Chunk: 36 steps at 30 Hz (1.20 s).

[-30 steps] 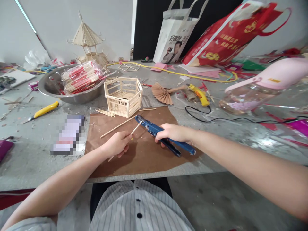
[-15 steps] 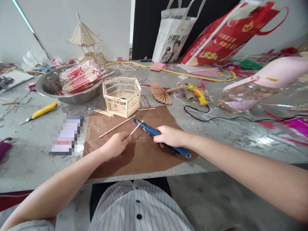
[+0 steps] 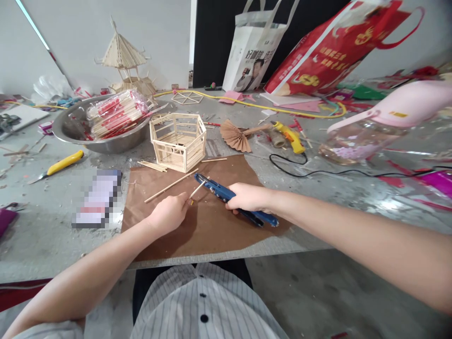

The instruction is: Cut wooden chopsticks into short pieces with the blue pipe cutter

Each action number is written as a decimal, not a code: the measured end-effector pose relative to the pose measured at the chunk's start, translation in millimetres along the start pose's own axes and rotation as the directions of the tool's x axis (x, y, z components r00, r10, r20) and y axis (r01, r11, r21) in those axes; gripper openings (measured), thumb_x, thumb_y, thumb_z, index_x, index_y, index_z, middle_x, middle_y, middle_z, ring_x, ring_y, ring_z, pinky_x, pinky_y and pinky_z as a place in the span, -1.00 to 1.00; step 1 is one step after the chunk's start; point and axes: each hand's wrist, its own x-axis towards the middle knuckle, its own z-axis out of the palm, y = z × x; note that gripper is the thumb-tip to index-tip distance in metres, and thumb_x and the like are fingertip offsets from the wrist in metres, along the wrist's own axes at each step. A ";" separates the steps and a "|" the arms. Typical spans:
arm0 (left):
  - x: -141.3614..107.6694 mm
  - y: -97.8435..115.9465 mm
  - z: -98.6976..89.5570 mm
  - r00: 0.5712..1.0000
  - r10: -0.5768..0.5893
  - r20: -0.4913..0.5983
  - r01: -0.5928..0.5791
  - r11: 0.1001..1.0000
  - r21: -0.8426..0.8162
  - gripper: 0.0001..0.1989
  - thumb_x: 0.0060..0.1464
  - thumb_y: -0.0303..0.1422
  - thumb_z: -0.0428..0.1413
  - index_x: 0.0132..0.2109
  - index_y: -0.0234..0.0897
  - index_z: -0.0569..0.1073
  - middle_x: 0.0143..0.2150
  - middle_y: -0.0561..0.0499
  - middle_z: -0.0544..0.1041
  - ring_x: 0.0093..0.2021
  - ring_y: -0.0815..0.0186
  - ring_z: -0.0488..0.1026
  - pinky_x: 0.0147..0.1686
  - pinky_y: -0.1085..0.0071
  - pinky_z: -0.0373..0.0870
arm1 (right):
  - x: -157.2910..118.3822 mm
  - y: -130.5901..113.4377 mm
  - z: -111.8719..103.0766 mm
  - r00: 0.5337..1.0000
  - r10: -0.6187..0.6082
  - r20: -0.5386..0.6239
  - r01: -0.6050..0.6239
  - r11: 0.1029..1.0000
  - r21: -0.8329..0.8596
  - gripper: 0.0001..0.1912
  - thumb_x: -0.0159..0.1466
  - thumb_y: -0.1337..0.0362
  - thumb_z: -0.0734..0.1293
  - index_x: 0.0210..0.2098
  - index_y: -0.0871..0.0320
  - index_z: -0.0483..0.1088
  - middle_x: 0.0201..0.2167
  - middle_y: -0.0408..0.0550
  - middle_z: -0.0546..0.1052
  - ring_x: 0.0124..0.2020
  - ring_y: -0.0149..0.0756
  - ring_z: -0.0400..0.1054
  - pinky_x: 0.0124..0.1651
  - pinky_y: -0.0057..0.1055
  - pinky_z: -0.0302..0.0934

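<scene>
My left hand (image 3: 169,214) is closed in a pinch around a thin wooden stick (image 3: 197,189), whose far end reaches the jaws of a blue pliers-like cutter (image 3: 219,189). Wrapped around that cutter's handles is my right hand (image 3: 247,197), its thumb on top. The handles stick out below the palm. Whether the jaws press on the stick, I cannot tell. A longer loose stick (image 3: 171,186) lies on the brown sheet (image 3: 212,235) just beyond my left hand. Behind it stands a six-sided stick frame (image 3: 178,141) with railing-like walls.
A metal bowl (image 3: 106,144) holds wrapped sticks (image 3: 118,113). A yellow utility knife (image 3: 65,162) and a phone (image 3: 99,197) lie left. On the right are a yellow glue gun (image 3: 289,136), its black cord and a pink-lidded bottle (image 3: 367,127). A stick pagoda (image 3: 127,56) stands behind.
The cutter and my right hand have shifted very slightly left. The stick's tail that showed below my left wrist is no longer visible. Everything else looks the same.
</scene>
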 end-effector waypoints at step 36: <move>2.7 -9.0 -0.3 0.988 0.073 -0.139 -0.096 0.982 -0.162 -0.74 0.08 -0.34 -0.21 -0.35 -0.30 0.35 -0.54 0.02 0.39 -0.55 0.41 0.29 -0.50 0.52 0.15 | 0.8 -7.4 -0.6 0.993 0.091 0.077 -0.112 0.940 0.324 -0.84 0.02 0.25 0.21 -0.53 0.26 0.22 -0.55 -0.02 0.42 -0.67 -0.46 0.25 -0.66 -0.55 0.07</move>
